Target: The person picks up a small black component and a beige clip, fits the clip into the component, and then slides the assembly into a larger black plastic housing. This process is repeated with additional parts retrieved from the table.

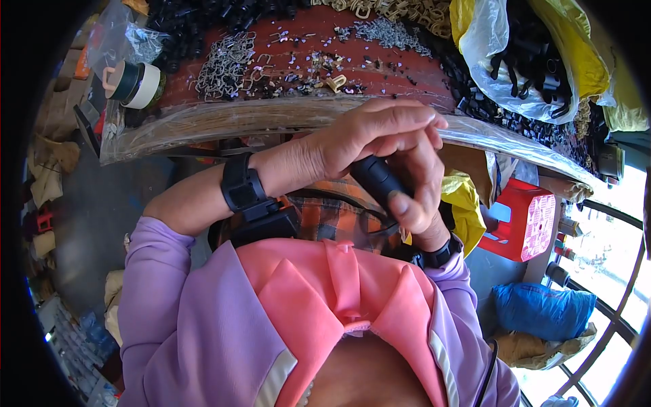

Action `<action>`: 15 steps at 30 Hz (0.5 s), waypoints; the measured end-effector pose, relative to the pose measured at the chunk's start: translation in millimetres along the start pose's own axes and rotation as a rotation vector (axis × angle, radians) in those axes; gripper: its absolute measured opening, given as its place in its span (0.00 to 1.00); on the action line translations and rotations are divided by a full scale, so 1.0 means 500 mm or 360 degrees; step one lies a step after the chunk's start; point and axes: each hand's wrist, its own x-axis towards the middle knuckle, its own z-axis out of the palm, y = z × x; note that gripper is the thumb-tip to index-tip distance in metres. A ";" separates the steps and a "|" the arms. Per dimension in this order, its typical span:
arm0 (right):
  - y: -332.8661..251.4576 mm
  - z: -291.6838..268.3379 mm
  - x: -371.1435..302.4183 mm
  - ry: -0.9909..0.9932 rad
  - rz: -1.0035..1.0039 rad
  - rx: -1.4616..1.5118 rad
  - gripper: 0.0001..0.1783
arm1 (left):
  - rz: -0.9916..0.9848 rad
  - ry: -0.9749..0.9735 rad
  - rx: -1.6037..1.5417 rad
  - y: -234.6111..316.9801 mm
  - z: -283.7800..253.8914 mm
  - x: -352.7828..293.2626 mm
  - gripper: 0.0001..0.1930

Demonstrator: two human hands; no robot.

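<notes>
In front of my chest, a black cylindrical piece (378,178) slants within my right hand (424,180), whose thumb presses along its lower side and whose fingers point up behind it. My left hand (380,129) reaches across from the left, its fingers stretched out over the right hand's fingertips. The upper end of the black piece lies under the left palm; whether the palm touches it is hidden. Beyond the hands is a dark red worktable (291,57) with metal wire clips (227,68) and a beige plastic clip (336,83) on it.
The table's plastic-wrapped front edge (237,125) runs just beyond my hands. Small grey parts (390,32) and black parts cover the back. A yellow bag with clear lining (488,34) stands right. A red stool (536,224) and a blue bundle (542,308) sit lower right.
</notes>
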 end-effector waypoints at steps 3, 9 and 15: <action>0.001 -0.003 0.006 0.0098 0.0114 0.0326 0.27 | -0.0144 0.0124 -0.0427 0.003 0.004 0.007 0.29; -0.003 0.009 0.007 0.0154 0.0210 0.0459 0.28 | -0.0254 0.0211 -0.0341 0.004 0.001 0.006 0.28; -0.016 0.000 0.002 0.0050 0.0066 0.0288 0.26 | -0.0029 0.0295 -0.0016 0.010 0.019 -0.004 0.25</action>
